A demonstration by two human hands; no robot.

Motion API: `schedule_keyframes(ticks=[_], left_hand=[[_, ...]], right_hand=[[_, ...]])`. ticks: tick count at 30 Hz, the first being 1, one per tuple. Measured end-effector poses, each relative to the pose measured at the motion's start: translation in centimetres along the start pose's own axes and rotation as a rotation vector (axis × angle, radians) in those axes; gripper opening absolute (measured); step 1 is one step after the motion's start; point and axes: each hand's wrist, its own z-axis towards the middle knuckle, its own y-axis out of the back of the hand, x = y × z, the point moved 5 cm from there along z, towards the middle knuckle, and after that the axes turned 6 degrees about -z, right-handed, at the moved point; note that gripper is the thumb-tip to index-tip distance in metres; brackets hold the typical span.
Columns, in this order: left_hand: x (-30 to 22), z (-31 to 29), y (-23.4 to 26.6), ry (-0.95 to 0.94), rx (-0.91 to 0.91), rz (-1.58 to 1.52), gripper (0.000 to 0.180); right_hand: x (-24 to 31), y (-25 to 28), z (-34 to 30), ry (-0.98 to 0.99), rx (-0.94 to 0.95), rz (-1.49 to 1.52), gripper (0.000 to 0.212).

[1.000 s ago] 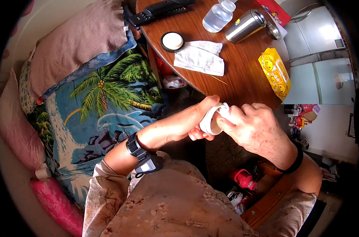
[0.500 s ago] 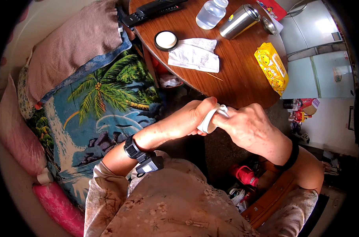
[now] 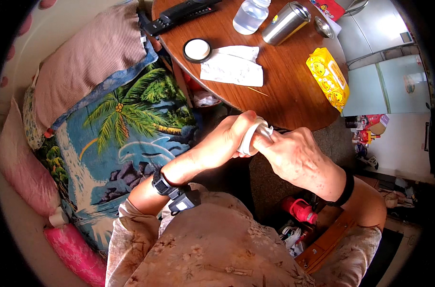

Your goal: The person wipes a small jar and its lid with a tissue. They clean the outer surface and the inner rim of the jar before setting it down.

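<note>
My left hand (image 3: 232,136) grips a round white lid (image 3: 247,139), thumb along its upper rim. The fingers of my right hand (image 3: 299,155) are pressed into the lid's open side, with a crumpled white wipe (image 3: 269,130) pinched in them. Both hands meet just off the table's near edge, above my lap. Beyond them on the table, a black-rimmed round lid with a white centre (image 3: 197,49) lies beside an unfolded white wipe (image 3: 233,67). A thin wooden stick (image 3: 258,91) rests just below that wipe.
On the round wooden table (image 3: 284,81) stand a clear bottle of liquid (image 3: 250,18) and a steel tumbler (image 3: 285,24), near a small steel cup (image 3: 323,27). A yellow wipes pack (image 3: 327,79) lies right, a black handset (image 3: 184,13) far left. A palm-patterned blanket (image 3: 126,129) covers the left side.
Both hands and the white lid have shifted very slightly left. The lid is turned a little, and the right fingers stay inside it. The view has moved slightly.
</note>
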Motion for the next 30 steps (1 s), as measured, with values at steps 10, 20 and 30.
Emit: schedule_keyframes(ticks=[10, 20, 30], left_hand=[[-0.9, -1.0, 0.4, -0.13, 0.065, -0.458, 0.079], [-3.2, -0.1, -1.8, -0.28, 0.415, -0.523, 0.088], [-3.4, 0.0, -2.3, -0.229, 0.463, -0.653, 0.084]], right_hand=[[-1.6, 2.3, -4.6, -0.569, -0.389, 1.577, 0.037], [-2.7, 0.9, -8.2, -0.595, -0.552, 1.685, 0.045], [-1.6, 1.4, -7.9, -0.547, -0.5, 1.769, 0.064]])
